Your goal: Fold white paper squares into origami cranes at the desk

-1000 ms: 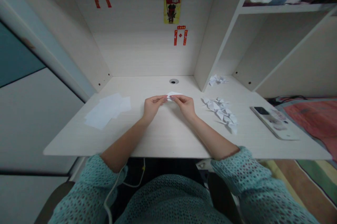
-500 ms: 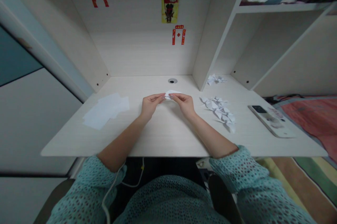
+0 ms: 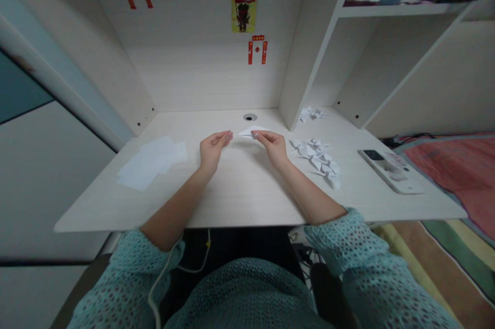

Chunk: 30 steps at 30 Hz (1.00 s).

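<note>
Paper (image 3: 246, 133) is now pinched by the right hand (image 3: 274, 147) alone, leaving the left hand (image 3: 212, 151) free, its fingers pressed together.

right hand (image 3: 275, 148) pinching folded paper (image 3: 246, 133), left hand (image 3: 211, 152) near it, phone (image 3: 402, 179) on desk (image 3: 247, 195)

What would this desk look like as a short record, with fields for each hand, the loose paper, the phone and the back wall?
Right hand: pinching a folded white paper
Left hand: beside that paper, a gap between them
Flat sheets: white, overlapping, on the desk's left
Folded pieces: white, clustered right of the right hand
Phone: lying at the far right
Back wall: red and yellow decorations
</note>
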### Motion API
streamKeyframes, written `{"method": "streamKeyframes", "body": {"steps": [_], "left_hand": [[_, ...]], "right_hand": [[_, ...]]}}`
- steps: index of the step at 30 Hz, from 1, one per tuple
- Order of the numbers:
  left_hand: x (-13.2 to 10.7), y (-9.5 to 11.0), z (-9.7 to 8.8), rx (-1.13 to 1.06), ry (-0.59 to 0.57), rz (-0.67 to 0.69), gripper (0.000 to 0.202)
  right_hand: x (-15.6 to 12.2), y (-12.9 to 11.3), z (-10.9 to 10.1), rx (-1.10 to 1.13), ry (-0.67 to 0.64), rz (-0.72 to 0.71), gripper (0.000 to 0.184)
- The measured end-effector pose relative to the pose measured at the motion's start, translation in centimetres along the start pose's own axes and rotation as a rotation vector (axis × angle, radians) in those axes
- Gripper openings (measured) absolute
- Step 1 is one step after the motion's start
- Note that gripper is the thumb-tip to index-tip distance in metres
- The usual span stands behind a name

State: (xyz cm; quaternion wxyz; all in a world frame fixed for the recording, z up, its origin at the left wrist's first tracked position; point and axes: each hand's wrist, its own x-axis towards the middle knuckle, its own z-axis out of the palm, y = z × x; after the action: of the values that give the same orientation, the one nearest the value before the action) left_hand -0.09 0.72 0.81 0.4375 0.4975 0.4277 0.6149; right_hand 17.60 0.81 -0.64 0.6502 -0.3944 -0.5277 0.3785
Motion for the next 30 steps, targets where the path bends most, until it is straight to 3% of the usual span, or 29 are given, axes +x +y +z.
{"method": "streamKeyframes", "body": {"steps": [3,8,12,18,26,30], "left_hand": [[0.0,-0.1,-0.1,-0.004,0.008,0.018,0.038],[-1.2,0.4,0.5,0.108,-0.146,0.087,0.054],[-1.9,0.5,1.0,0.136,-0.199,0.126,0.054],[-1.9,0.3,1.2,0.092,-0.134,0.081,0.038],[-2.0,0.5,1.6,0.018,-0.072,0.058,0.033],[-2.0,0.5,1.6,0.026,-0.045,0.052,0.034]], "right_hand": [[0.1,0.1,-0.1,0.024,0.000,-0.010,0.025],[-0.3,-0.3,0.3,-0.003,-0.050,0.001,0.027],[-0.5,-0.6,0.4,-0.020,-0.103,-0.011,0.028],[-0.7,-0.9,0.6,-0.051,-0.172,-0.026,0.027],[-1.0,-1.0,0.9,-0.020,-0.036,-0.013,0.025],[-0.8,-1.1,0.7,-0.068,-0.064,-0.022,0.024]]}}
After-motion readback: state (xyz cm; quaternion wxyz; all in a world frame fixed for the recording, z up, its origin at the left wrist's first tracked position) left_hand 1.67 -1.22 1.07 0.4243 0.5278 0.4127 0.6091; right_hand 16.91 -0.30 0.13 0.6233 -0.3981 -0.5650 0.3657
